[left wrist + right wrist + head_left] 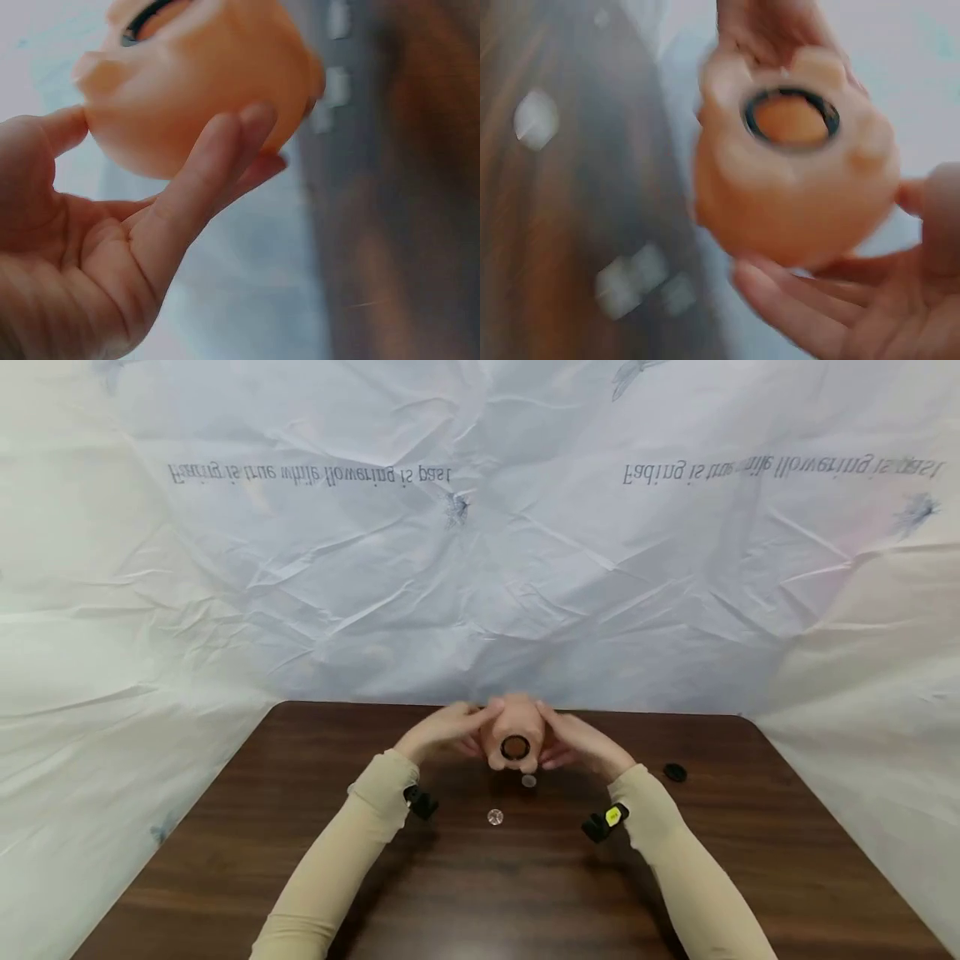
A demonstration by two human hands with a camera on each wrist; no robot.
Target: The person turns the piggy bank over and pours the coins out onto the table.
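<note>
Both hands hold a peach-coloured rounded hollow figure in the air above the far middle of the table. Its underside faces me, with small stubby bumps and a round black-rimmed hole. My left hand grips its left side, with the thumb and fingers cupped round the body. My right hand holds the right side, fingers curled beneath the figure. In the right wrist view the hole is open and shows an orange inside.
Two small silvery coins lie on the dark wooden table just below the figure. A black round cap lies to the right. Crumpled white sheeting walls in the back and sides.
</note>
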